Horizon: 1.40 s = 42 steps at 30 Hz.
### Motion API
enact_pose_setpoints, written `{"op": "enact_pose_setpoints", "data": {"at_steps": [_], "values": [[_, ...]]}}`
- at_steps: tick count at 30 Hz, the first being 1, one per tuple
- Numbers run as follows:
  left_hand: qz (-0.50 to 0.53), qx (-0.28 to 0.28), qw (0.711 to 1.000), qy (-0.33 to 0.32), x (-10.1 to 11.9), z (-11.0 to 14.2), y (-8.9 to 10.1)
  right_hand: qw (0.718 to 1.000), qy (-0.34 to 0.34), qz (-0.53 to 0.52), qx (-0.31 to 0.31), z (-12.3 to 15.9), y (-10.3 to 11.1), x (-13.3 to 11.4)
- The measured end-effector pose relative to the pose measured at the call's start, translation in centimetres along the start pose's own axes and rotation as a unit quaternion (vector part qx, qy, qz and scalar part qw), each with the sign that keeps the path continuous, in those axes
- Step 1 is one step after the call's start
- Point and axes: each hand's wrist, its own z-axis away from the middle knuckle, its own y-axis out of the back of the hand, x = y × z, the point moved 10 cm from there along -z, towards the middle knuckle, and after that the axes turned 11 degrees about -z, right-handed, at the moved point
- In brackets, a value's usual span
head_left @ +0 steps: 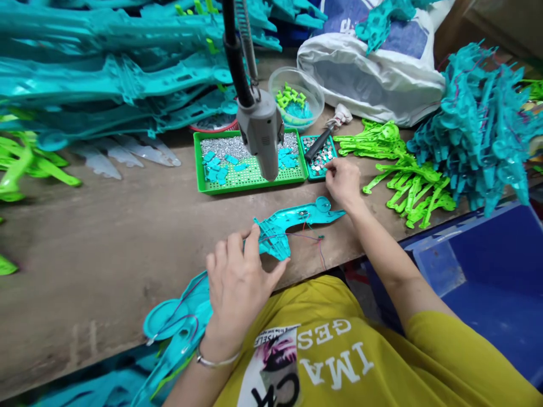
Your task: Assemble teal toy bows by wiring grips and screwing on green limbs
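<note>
My left hand grips the near end of a teal plastic shell lying on the bench, its thumb and forefinger on either side of the ribbed part. Thin red and blue wires trail from the shell onto the bench. Over the near right corner of a small teal tray of round silvery metal pieces is my right hand, fingertips pinched together. Whatever is between them is hidden. Beneath my left wrist lies another teal shell with wires, partly past the bench edge.
A grey electric screwdriver hangs over a green tray of screws and small teal pieces. A dark-handled tool lies across the small tray. Teal shells pile up left; green parts lie right. A blue bin stands below.
</note>
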Motion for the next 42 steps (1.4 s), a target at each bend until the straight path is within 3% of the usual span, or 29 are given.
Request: {"op": "enact_pose_setpoints", "data": {"at_steps": [3, 6, 9, 15, 21, 26, 28, 32, 36, 39, 42], "values": [[0.006, 0.001, 1.000, 0.000, 0.0, 0.0, 0.0, 0.987, -0.026, -0.160, -0.014, 2.3, 0.1, -1.0], [0.009, 0.008, 1.000, 0.003, 0.0, 0.0, 0.0, 0.942, -0.058, -0.321, -0.083, 5.4, -1.6, -2.3], [0.012, 0.011, 1.000, 0.006, 0.0, 0.1, 0.2, 0.920, -0.078, -0.367, -0.114, 7.8, -3.1, -2.9], [0.010, 0.014, 1.000, 0.009, 0.1, 0.3, 0.5, 0.942, -0.058, -0.312, -0.104, 8.6, -2.9, -3.2], [0.014, 0.023, 1.000, 0.013, 0.1, 0.4, 0.7, 0.989, 0.074, -0.100, -0.078, 9.7, -1.5, -6.5], [0.020, 0.014, 1.000, 0.017, -0.2, 0.4, 0.0, 0.986, 0.144, 0.013, -0.086, 11.7, -2.1, -7.8], [0.029, 0.005, 0.999, 0.025, -0.4, 0.3, -0.3, 0.986, 0.150, 0.007, -0.074, 10.7, -1.7, -7.4], [0.032, -0.002, 0.999, 0.026, -0.6, 0.3, -0.9, 0.996, 0.089, -0.016, 0.006, 4.9, -0.2, -4.5], [0.025, -0.008, 0.999, 0.027, -0.6, 0.4, -1.2, 0.999, 0.027, 0.012, -0.014, 0.2, -1.8, -1.7], [0.031, -0.014, 0.999, 0.031, -0.7, 0.5, -1.4, 1.000, -0.006, -0.002, -0.003, -0.8, -1.8, -0.7], [0.039, -0.025, 0.998, 0.032, -0.8, 0.4, -1.6, 0.993, -0.035, -0.115, -0.006, 0.3, -1.3, -0.6]]}}
